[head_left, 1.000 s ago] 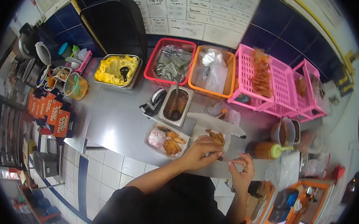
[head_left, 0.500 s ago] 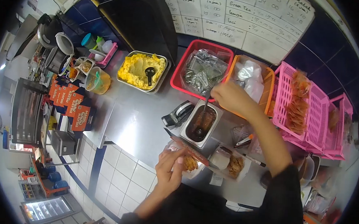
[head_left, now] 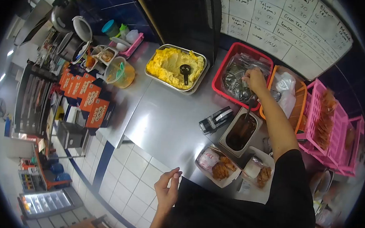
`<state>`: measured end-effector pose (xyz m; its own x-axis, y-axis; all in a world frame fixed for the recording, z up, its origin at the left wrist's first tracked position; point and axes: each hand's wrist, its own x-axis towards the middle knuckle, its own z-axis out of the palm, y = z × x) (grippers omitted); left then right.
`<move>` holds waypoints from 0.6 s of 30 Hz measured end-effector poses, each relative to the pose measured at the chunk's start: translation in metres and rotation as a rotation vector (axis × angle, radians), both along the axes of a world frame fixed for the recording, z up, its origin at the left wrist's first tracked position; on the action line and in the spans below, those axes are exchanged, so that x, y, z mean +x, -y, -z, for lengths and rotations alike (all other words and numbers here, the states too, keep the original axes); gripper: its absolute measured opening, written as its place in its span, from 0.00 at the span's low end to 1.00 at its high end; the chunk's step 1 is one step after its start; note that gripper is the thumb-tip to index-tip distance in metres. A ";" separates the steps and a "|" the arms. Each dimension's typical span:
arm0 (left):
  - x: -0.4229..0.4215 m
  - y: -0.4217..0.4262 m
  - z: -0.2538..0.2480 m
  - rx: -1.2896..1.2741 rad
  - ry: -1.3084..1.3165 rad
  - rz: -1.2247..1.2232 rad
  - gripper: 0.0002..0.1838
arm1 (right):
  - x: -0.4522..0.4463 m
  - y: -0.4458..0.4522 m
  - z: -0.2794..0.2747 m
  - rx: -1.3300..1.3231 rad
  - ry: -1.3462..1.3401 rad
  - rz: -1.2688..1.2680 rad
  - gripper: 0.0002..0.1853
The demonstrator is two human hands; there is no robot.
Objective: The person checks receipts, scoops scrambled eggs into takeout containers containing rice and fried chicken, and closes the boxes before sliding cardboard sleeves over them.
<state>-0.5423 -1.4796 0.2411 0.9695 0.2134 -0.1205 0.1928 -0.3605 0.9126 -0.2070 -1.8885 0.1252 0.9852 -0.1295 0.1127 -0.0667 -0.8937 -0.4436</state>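
My right hand (head_left: 255,80) reaches into the red basket (head_left: 217,80), its fingers closed on a clear plastic bag (head_left: 237,71) with dark green contents. Below that arm, a ladle (head_left: 251,106) stands in a metal pan of dark brown sauce (head_left: 240,135), its handle leaning on the rim. My left hand (head_left: 167,189) hovers over the floor at the counter's front edge, fingers curled in and thumb close to them, nothing visible in it. To its right lies an open paper box (head_left: 212,179) with a wrapped rice pack (head_left: 208,160) and fried chicken (head_left: 220,171). A second open box (head_left: 251,187) holds similar food.
A black-and-silver device (head_left: 216,120) lies left of the sauce pan. Behind it sits a metal tray of yellow food (head_left: 168,68) with a black scoop (head_left: 185,74). An orange basket (head_left: 269,112) and pink baskets (head_left: 315,96) stand right. Stacked orange boxes (head_left: 96,111) are at left.
My right hand has let go of the ladle and moved into the red basket. My left hand has come away from the box's flap, and both boxes now show their food. The view has shifted left.
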 end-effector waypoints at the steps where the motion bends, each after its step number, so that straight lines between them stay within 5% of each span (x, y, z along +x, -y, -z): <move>1: 0.010 -0.006 -0.002 -0.009 0.011 0.039 0.10 | -0.001 0.003 0.000 0.041 0.047 0.006 0.12; 4: 0.046 -0.026 -0.011 0.013 0.086 0.210 0.09 | -0.007 0.011 -0.016 0.143 0.167 0.019 0.11; 7: 0.081 -0.046 0.001 -0.031 0.131 0.383 0.11 | -0.028 0.028 -0.022 0.576 0.300 0.071 0.11; 11: 0.117 -0.061 -0.004 -0.176 0.075 0.507 0.10 | -0.154 -0.054 -0.167 0.682 0.421 0.331 0.10; 13: 0.129 -0.070 0.002 -0.192 0.045 0.580 0.11 | -0.237 -0.089 -0.195 0.695 0.285 0.432 0.09; 15: 0.141 -0.074 0.007 -0.213 0.011 0.645 0.12 | -0.311 -0.126 -0.190 0.492 0.253 0.134 0.06; 16: 0.144 -0.075 0.011 -0.232 -0.018 0.676 0.13 | -0.336 -0.154 -0.185 0.599 0.156 0.120 0.07; 18: 0.146 -0.068 0.016 -0.260 -0.054 0.742 0.14 | -0.360 -0.206 -0.176 0.644 -0.083 0.332 0.10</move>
